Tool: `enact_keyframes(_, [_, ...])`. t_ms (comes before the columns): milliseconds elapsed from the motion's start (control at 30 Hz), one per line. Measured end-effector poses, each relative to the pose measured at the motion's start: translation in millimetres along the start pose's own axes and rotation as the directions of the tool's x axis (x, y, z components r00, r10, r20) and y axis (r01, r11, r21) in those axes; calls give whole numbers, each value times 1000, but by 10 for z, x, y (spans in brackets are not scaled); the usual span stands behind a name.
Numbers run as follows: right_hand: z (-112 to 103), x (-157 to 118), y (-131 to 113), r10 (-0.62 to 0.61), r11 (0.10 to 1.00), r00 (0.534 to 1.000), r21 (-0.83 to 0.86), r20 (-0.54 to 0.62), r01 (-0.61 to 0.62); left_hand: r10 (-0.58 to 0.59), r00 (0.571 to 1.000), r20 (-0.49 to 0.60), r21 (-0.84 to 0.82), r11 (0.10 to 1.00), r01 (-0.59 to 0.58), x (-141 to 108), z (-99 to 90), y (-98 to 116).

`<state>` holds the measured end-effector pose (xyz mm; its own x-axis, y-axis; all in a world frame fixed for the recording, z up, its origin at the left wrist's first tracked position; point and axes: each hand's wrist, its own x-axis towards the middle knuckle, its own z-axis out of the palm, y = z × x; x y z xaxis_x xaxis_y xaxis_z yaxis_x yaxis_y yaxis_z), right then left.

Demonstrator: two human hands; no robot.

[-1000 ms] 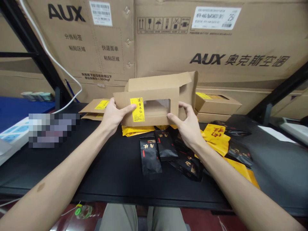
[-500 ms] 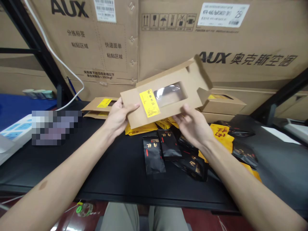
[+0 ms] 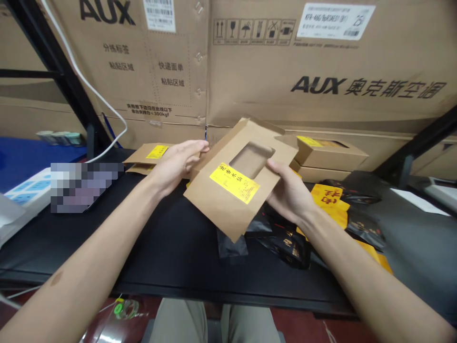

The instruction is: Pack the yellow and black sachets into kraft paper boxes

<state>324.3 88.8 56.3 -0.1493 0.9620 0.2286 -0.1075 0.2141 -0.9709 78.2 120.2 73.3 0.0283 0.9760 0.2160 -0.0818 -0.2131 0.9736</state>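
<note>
A brown kraft-paper box (image 3: 221, 202) with a clear window and a yellow label (image 3: 234, 183) is held tilted above the black table. My right hand (image 3: 291, 193) grips its right edge, thumb on the front and the other fingers behind. At the box's left side, my left hand (image 3: 174, 166) has its fingers stretched out towards the upper left edge; whether they touch it I cannot tell. Under the box lie black packets (image 3: 232, 245), partly covered by it. More black packets (image 3: 285, 243) and yellow packets (image 3: 330, 202) lie around my right forearm.
Folded kraft boxes (image 3: 143, 155) lie behind my left hand, and stacked window boxes (image 3: 328, 152) stand at the back right. Large AUX cartons (image 3: 250, 66) form the back wall. On the left are a white power strip (image 3: 32, 186), a blurred-out object (image 3: 82, 188) and a white cable (image 3: 107, 102).
The box has turned, its label end swinging down towards me and its far end coming up and left. My left hand has let go of the label end, its fingers now extended.
</note>
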Motion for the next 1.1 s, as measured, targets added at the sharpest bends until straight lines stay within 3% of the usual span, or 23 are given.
enact_keyframes(167, [-13, -7, -29, -40, 999, 999, -32, 6, 40, -123, 990, 66, 2, 992, 123, -79, 46, 35])
enact_keyframes(367, [-38, 30, 64, -85, 996, 996, -42, -12, 85, -106, 990, 88, 60, 993, 101, -110, 89, 20])
enact_keyframes(467, [-85, 85, 162, -121, 982, 983, -164, -139, 97, -119, 983, 141, 45, 993, 113, -140, 110, 43])
enact_keyframes(600, [-148, 113, 210, -290, 907, 904, -392, -314, 154, -136, 982, 132, 42, 990, 131, -159, 144, 61])
enact_keyframes(667, [-151, 86, 177, -394, 848, 874, -480, -285, 225, -133, 983, 125, 26, 991, 131, -152, 158, 54])
enact_keyframes(767, [-132, 18, 96, -485, 739, 865, -589, -130, 325, -102, 988, 113, 5, 995, 102, -127, 165, 28])
enact_keyframes(900, [-117, -45, 39, -463, 612, 877, -667, 132, 424, 12, 1000, -20, 6, 1000, -12, -85, 139, -5])
enact_keyframes(1000, [-117, -37, 61, -423, 636, 886, -634, 191, 441, 38, 999, -11, 24, 999, -38, -82, 107, 7])
enact_keyframes(1100, [-125, -2, 88, -443, 716, 893, -568, 82, 407, 22, 995, 100, -43, 999, -18, -108, 79, 48])
